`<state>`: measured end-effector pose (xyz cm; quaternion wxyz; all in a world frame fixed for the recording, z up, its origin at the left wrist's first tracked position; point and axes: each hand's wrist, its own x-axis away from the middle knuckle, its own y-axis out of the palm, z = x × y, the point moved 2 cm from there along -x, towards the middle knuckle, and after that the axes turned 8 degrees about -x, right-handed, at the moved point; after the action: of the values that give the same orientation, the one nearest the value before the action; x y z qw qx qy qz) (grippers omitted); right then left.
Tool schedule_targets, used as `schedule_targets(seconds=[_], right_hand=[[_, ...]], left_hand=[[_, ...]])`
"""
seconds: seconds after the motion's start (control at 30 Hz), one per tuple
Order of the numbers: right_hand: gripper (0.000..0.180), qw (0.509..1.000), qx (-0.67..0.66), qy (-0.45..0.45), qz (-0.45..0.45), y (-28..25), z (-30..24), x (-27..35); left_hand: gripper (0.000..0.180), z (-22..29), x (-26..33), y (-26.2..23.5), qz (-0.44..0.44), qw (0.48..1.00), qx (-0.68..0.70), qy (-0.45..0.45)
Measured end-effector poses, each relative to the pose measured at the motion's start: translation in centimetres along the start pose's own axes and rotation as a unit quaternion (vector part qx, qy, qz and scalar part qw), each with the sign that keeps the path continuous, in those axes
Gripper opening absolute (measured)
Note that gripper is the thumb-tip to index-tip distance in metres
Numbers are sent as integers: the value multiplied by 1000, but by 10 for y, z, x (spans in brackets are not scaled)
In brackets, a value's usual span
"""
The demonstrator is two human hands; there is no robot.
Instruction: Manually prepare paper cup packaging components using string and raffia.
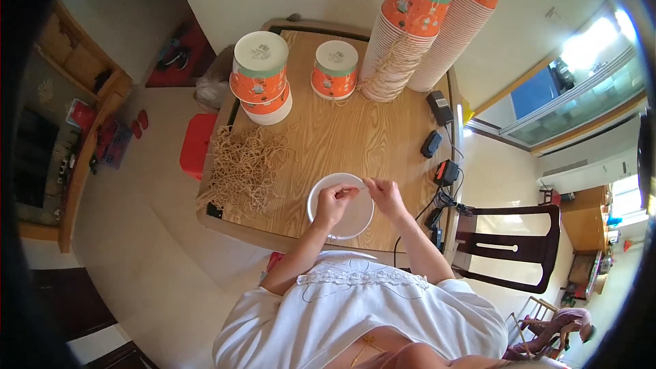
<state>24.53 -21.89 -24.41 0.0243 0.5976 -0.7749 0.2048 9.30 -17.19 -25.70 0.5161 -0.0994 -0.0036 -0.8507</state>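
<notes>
Near the table's front edge stands a round white paper tub point(357, 221), its open mouth facing up. My left hand point(333, 205) is over the left part of its mouth, fingers pinched together. My right hand point(387, 198) is at the tub's right rim, its fingertips also pinched and close to those of the left. Something thin and pale seems to run between the fingertips, too small to name. To the left lies a tangled heap of tan twisted cords point(249, 167).
Orange-and-green paper tubs point(261, 78) stand upside down at the back left, with a shorter one point(335, 72) beside them. Tall tub stacks point(410, 27) rise at the back right, cords draped against one. Chargers and cables point(446, 173) line the right edge, near a dark chair point(509, 239).
</notes>
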Motion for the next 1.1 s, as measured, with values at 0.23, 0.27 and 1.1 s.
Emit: schedule_targets(seconds=[0.23,0.27,1.1], right_hand=[[27,987,117,-105,21,11,20,-16],[26,994,98,-56,12,15,18,-8],[16,993,34,-108,35,14,25,-24]], left_hand=[[9,-71,-21,-4,52,998,-3,-22],[9,-71,-20,-5,55,998,-3,-25],[8,-51,-12,-6,97,983,-153,22]])
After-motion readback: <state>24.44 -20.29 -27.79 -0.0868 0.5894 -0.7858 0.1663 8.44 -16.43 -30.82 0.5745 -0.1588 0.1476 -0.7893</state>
